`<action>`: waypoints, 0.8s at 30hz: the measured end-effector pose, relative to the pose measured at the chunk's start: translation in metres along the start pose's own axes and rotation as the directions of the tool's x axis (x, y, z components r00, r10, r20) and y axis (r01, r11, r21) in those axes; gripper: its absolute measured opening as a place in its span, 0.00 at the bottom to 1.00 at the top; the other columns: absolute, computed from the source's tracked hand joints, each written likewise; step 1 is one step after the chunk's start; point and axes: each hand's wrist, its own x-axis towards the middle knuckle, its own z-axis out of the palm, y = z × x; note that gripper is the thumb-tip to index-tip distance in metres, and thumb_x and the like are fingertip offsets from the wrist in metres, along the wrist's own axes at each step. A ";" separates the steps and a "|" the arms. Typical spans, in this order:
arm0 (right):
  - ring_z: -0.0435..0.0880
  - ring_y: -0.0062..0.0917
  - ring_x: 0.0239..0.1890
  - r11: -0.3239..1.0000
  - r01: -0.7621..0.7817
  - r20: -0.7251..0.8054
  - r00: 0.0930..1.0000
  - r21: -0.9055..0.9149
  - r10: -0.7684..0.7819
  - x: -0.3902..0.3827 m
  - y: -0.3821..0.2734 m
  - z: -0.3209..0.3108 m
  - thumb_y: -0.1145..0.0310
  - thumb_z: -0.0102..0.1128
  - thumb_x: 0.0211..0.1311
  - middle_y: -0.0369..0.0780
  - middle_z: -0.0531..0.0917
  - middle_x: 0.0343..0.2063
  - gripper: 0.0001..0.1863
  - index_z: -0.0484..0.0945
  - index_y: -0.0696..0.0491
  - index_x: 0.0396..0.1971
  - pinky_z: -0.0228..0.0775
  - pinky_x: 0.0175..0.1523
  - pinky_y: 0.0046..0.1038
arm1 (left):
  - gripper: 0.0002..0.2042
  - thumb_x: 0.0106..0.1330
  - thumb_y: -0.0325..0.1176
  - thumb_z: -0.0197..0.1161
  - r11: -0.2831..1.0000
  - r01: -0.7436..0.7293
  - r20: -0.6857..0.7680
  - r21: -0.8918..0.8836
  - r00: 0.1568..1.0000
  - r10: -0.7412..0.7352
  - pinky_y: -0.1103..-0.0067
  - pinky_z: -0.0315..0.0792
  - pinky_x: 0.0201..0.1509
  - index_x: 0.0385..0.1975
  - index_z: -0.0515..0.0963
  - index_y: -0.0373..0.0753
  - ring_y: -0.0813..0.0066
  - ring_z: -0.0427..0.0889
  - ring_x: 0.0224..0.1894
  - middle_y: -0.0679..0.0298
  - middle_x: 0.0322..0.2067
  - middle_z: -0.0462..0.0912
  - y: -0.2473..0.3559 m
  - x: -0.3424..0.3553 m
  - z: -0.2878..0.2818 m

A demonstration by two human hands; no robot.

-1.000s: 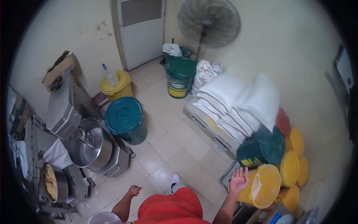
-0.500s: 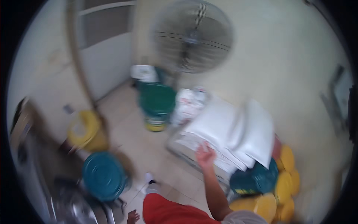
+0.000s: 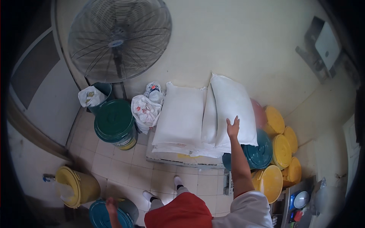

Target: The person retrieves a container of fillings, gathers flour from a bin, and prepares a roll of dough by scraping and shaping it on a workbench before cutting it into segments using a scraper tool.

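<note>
My right hand (image 3: 233,128) reaches out over the upper white sack (image 3: 232,98), fingers apart and holding nothing; whether it touches is unclear. That sack leans on other filled white sacks (image 3: 178,110), stacked on a low pale platform (image 3: 171,163). My left hand (image 3: 111,207) is low at the left, over or beside a teal lidded bucket (image 3: 99,212), its fingers blurred. Yellow lidded pails (image 3: 281,151), a teal drum (image 3: 258,150) and an open yellow bucket (image 3: 270,182) stand right of the sacks.
A pedestal fan (image 3: 118,41) stands by the wall, near a door (image 3: 45,83). Left of the sacks are knotted plastic bags (image 3: 144,114) and a green bucket (image 3: 114,119). A yellow bucket (image 3: 81,184) stands lower left, a shelving unit (image 3: 296,201) lower right, over a tiled floor (image 3: 137,178).
My view has turned rightward toward the sacks, which now sit centrally; the steel mixers have left view. My right arm has reached forward to the upper sack.
</note>
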 end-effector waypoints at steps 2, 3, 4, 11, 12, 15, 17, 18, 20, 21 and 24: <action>0.52 0.55 0.68 0.998 -0.043 0.007 0.999 -0.048 0.043 0.021 0.022 0.018 0.44 0.57 0.60 0.54 0.52 0.68 0.45 0.50 0.50 0.70 0.52 0.69 0.44 | 0.07 0.63 0.34 0.61 0.989 0.097 -0.060 0.114 0.994 -0.090 0.77 0.62 0.18 0.25 0.71 0.47 0.79 0.71 0.20 0.71 0.19 0.70 -0.018 -0.031 -0.003; 0.50 0.60 0.68 0.990 -0.074 -0.006 0.997 -0.119 0.074 0.031 0.036 0.023 0.43 0.57 0.60 0.53 0.48 0.70 0.46 0.47 0.47 0.71 0.53 0.68 0.51 | 0.06 0.63 0.34 0.61 0.968 0.187 -0.087 0.167 0.981 -0.174 0.77 0.62 0.19 0.26 0.71 0.47 0.78 0.71 0.21 0.71 0.19 0.70 -0.035 -0.051 -0.002; 0.50 0.60 0.68 0.990 -0.102 -0.012 0.995 -0.099 0.101 0.033 0.050 0.033 0.43 0.57 0.60 0.53 0.48 0.70 0.46 0.47 0.47 0.71 0.53 0.68 0.51 | 0.06 0.63 0.35 0.61 0.934 0.288 -0.119 0.213 0.956 -0.267 0.77 0.63 0.19 0.26 0.72 0.47 0.78 0.72 0.21 0.71 0.20 0.71 -0.054 -0.074 0.003; 0.46 0.64 0.68 0.851 0.107 0.587 0.768 -0.514 0.258 -0.064 0.065 0.038 0.48 0.63 0.53 0.54 0.32 0.71 0.52 0.40 0.40 0.72 0.46 0.64 0.64 | 0.05 0.63 0.37 0.61 0.714 0.575 -0.229 0.399 0.816 -0.530 0.76 0.65 0.22 0.30 0.72 0.46 0.76 0.73 0.24 0.70 0.21 0.72 -0.110 -0.195 0.044; 0.46 0.64 0.68 0.849 0.088 0.565 0.781 -0.522 0.266 -0.054 0.085 0.032 0.48 0.63 0.53 0.54 0.32 0.71 0.52 0.40 0.40 0.72 0.46 0.64 0.64 | 0.05 0.62 0.37 0.61 0.699 0.572 -0.207 0.429 0.815 -0.541 0.75 0.65 0.23 0.30 0.73 0.45 0.76 0.73 0.24 0.70 0.22 0.73 -0.115 -0.196 0.051; 0.58 0.57 0.66 0.927 0.006 0.438 0.883 -0.374 0.171 -0.058 0.109 0.022 0.48 0.61 0.52 0.54 0.30 0.71 0.52 0.40 0.42 0.72 0.58 0.63 0.55 | 0.06 0.62 0.38 0.60 0.682 0.526 -0.148 0.508 0.833 -0.533 0.75 0.66 0.24 0.32 0.73 0.45 0.75 0.74 0.25 0.69 0.22 0.73 -0.127 -0.191 0.059; 0.70 0.47 0.61 0.959 0.004 0.810 0.537 -0.282 0.236 -0.057 0.119 0.000 0.44 0.57 0.56 0.54 0.40 0.70 0.48 0.45 0.42 0.72 0.64 0.60 0.51 | 0.07 0.62 0.38 0.60 0.671 0.470 -0.082 0.574 0.848 -0.524 0.75 0.67 0.25 0.33 0.73 0.44 0.75 0.74 0.26 0.69 0.23 0.74 -0.128 -0.176 0.064; 0.72 0.42 0.60 0.988 -0.058 0.942 0.297 -0.147 0.157 -0.056 0.130 -0.010 0.38 0.54 0.57 0.52 0.47 0.70 0.46 0.48 0.41 0.71 0.63 0.60 0.50 | 0.07 0.62 0.38 0.60 0.659 0.433 -0.049 0.615 0.855 -0.516 0.74 0.67 0.26 0.33 0.73 0.44 0.74 0.74 0.27 0.68 0.23 0.74 -0.131 -0.165 0.065; 0.71 0.39 0.61 0.900 -0.433 0.999 0.002 0.047 -0.051 -0.090 0.134 -0.045 0.32 0.50 0.57 0.50 0.52 0.70 0.46 0.52 0.41 0.71 0.62 0.61 0.50 | 0.08 0.62 0.39 0.60 0.655 0.326 0.027 0.682 0.883 -0.468 0.74 0.68 0.27 0.34 0.74 0.44 0.74 0.75 0.27 0.68 0.24 0.74 -0.131 -0.128 0.064; 0.69 0.40 0.62 0.514 -0.766 0.919 0.276 0.387 -0.282 -0.119 0.116 -0.073 0.27 0.45 0.55 0.48 0.56 0.69 0.48 0.53 0.41 0.70 0.60 0.62 0.52 | 0.08 0.62 0.39 0.60 0.655 0.276 0.051 0.703 0.899 -0.434 0.74 0.68 0.27 0.35 0.74 0.44 0.74 0.75 0.28 0.68 0.24 0.75 -0.132 -0.111 0.060; 0.65 0.43 0.64 -0.281 -0.733 0.624 0.678 0.620 -0.389 -0.195 0.126 -0.190 0.21 0.37 0.51 0.46 0.62 0.66 0.51 0.56 0.40 0.69 0.57 0.63 0.54 | 0.10 0.61 0.40 0.60 0.636 0.098 0.183 0.766 0.915 -0.361 0.73 0.69 0.28 0.37 0.74 0.43 0.73 0.75 0.29 0.67 0.25 0.75 -0.137 -0.067 0.100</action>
